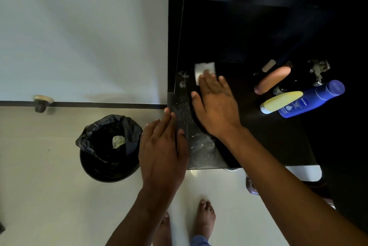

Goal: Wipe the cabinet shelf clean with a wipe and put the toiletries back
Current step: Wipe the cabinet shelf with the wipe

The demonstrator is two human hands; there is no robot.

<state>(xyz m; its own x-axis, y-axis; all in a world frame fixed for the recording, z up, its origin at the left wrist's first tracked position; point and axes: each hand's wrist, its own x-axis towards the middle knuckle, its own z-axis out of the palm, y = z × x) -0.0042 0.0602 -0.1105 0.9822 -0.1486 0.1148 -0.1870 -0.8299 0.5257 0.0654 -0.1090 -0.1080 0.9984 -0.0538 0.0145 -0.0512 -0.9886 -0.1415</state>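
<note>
My right hand (215, 102) lies flat, fingers straight, on the dark cabinet shelf (258, 140), pressing a white wipe (203, 69) near the shelf's back left corner. My left hand (163, 146) rests with straight fingers on the shelf's dusty left edge (179, 110). On the right of the shelf stand the toiletries: a blue Nivea bottle (312, 99), a yellow bottle (280, 102), an orange tube (272, 80) and a small dark bottle (282, 88).
A black bin (109, 148) lined with a black bag stands on the pale floor left of the cabinet, with a crumpled wipe (118, 141) inside. The white open door (79, 36) with a knob (41, 102) fills the left. A metal hinge (318, 68) sits at the right.
</note>
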